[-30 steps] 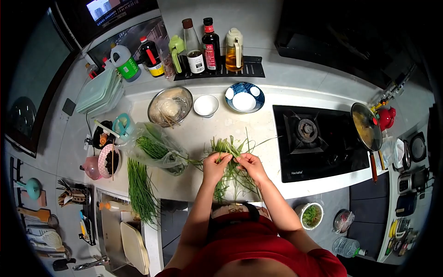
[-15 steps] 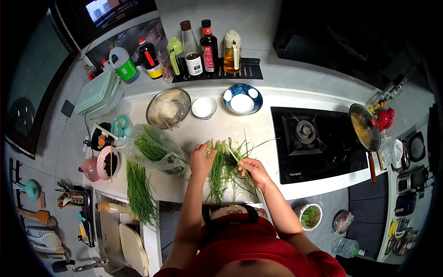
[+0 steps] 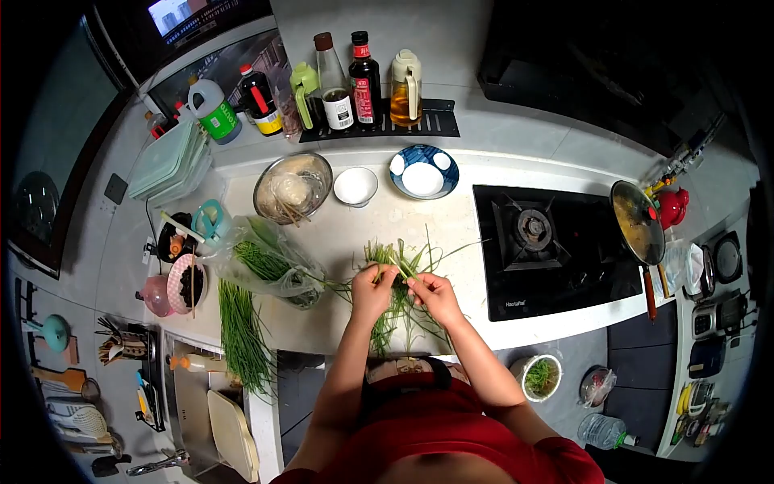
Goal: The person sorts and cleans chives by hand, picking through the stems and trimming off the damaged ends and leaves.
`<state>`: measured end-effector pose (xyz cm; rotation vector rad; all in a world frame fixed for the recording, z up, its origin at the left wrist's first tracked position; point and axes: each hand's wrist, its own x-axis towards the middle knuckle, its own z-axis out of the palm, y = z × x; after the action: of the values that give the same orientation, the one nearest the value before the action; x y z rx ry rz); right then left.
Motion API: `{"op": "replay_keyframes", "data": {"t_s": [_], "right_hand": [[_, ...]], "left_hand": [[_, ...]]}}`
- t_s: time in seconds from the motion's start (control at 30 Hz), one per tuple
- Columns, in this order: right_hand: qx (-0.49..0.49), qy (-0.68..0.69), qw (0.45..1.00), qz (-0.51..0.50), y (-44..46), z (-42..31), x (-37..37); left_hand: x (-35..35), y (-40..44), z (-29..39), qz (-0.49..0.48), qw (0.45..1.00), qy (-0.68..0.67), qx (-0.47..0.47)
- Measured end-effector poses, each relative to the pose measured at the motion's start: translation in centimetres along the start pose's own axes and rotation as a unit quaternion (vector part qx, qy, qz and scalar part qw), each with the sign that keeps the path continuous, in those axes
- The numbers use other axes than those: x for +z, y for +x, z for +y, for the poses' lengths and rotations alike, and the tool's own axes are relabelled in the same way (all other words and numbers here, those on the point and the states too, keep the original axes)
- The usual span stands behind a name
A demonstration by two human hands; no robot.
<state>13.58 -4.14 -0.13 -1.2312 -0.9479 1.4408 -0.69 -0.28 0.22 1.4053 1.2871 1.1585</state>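
Note:
Long green garlic chives lie in a loose pile on the counter under my hands. My left hand is closed, its fingertips pinching a pale stalk end of the chives. Close beside it, my right hand is closed on the same few chives, thumb and fingers pressed together. Left of my hands, a clear plastic bag holds more chives. A neat bunch of chives hangs over the counter's front edge, near the sink.
Along the back stand a metal bowl, a small white bowl and a blue patterned bowl. The gas stove is to the right, with a lidded pan at its edge. A white bin with green scraps stands below.
My left hand has moved right and down to meet my right hand at the chive stalks. My right hand has shifted slightly left.

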Motion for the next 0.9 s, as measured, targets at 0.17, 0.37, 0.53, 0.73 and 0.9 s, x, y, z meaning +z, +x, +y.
{"op": "replay_keyframes", "data": {"t_s": [0.17,0.37,0.53,0.73,0.9], "right_hand": [[0.048,0.076,0.995,-0.031,-0.1,-0.4,-0.2],[0.069,0.084,0.993,-0.036,-0.3,-1.8,0.3],[0.044,0.052,0.997,-0.025,0.2,-0.6,0.0],[0.074,0.005,0.997,-0.036,0.7,-0.7,-0.8],[0.154,0.11,0.978,-0.086,0.9,-2.2,-1.5]], "left_hand": [[-1.0,0.6,1.9,0.007,0.997,0.072,-0.034],[0.0,0.0,0.9,-0.078,0.995,-0.037,-0.051],[0.0,0.2,0.4,-0.075,0.995,0.066,0.005],[-0.2,0.4,2.3,-0.046,0.957,0.255,0.129],[-0.3,1.8,1.2,-0.077,0.967,0.207,0.124]]}}
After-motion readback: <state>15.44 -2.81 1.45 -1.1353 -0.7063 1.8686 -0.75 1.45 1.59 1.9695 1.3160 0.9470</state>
